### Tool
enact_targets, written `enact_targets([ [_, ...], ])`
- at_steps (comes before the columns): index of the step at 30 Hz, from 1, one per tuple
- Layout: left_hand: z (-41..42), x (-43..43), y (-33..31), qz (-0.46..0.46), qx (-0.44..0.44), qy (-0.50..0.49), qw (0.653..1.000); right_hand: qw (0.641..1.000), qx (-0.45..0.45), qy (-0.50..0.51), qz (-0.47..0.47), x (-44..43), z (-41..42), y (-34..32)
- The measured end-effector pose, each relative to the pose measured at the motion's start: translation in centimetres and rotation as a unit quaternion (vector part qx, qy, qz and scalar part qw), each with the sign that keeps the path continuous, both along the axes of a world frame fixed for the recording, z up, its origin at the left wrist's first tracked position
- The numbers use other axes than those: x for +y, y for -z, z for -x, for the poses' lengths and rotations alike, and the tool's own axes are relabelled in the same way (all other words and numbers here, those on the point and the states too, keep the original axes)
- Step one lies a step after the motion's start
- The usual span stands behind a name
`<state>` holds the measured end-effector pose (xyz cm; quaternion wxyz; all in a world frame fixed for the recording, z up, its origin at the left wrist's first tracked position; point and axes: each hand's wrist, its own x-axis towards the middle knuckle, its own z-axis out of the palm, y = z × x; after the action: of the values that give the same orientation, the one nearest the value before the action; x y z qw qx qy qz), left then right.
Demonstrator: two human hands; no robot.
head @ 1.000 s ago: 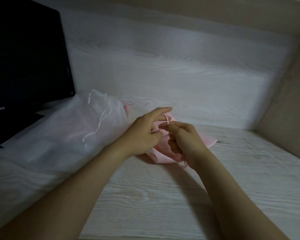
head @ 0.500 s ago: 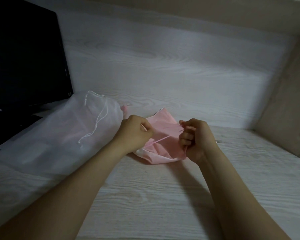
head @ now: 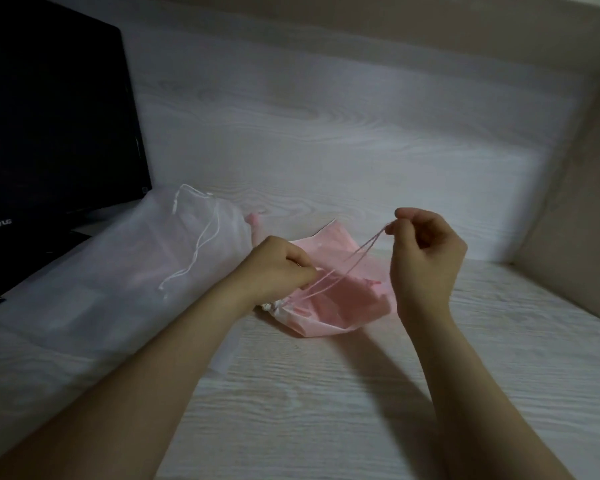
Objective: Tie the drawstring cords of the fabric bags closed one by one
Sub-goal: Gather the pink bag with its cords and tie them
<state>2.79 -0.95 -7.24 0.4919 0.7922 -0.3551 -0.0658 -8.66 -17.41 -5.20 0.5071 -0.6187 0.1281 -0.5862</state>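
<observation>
**Pink bag's cord drawn taut between both hands**

At far left I see a black monitor (head: pixel 49 133), screen dark, with "LG" (head: pixel 1 222) readable on its lower bezel; that is the only writing I can make out.

Just beside it lies a sheer white drawstring bag (head: pixel 118 289), flat on the desk. Its long axis runs from the near left to the far right, with the gathered mouth pointing toward the back panel. Its white cord (head: pixel 203 242) trails loose across the fabric toward me. A small pink thing (head: pixel 255 220) pokes out behind this bag; I cannot tell what it is.

My left hand (head: pixel 278 268) is clenched, its fingers curled on the pink cord (head: pixel 357 254) close to the mouth of the pink drawstring bag (head: pixel 340 306). That bag sits mid-desk between my hands. Its puckered mouth lies at its lower left, and the body spreads back and to the right, one corner aimed at the back panel. The cord rises in two strands from the mouth, slanting up and right, pulled straight.

My right hand (head: pixel 426 258) is raised above the bag, pinching the cord's far end between thumb and forefinger, the other fingers curled.

The desk (head: pixel 326 410) is pale whitewashed wood grain, and the back panel (head: pixel 326 133) matches it. A plain beige side panel (head: pixel 568 220) closes the right. The light is dim.
</observation>
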Motion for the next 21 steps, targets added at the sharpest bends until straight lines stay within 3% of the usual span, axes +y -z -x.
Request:
enact_targets([
  [4, 0.5, 0.5, -0.7, -0.02, 0.01, 0.063, 0.998, 0.99, 0.06, 0.046, 0.12, 0.1, -2.0, -0.5],
  [8, 0.7, 0.8, -0.8, -0.013, 0.009, 0.12, 0.993, 0.957, 0.1, 0.082, 0.26, -0.3, -4.9, -1.4],
  [12, 0.3, 1.1, -0.7, -0.014, -0.004, 0.136, 0.991, 0.929, 0.116, 0.08, 0.342, -0.5, -7.7, -1.0],
  [16, 0.1, 1.3, -1.0, 0.016, 0.068, 0.105, 0.992, 0.857, 0.293, 0.064, 0.418, -1.3, -9.4, 1.6],
  [18, -0.2, 1.2, -0.9, 0.034, 0.121, 0.075, 0.989, 0.872, 0.301, 0.062, 0.38, -1.1, -8.9, 2.5],
  [21, -0.7, 1.1, -0.9, 0.051, 0.169, 0.041, 0.983, 0.941, 0.236, -0.027, 0.242, 0.1, -6.9, 1.7],
])
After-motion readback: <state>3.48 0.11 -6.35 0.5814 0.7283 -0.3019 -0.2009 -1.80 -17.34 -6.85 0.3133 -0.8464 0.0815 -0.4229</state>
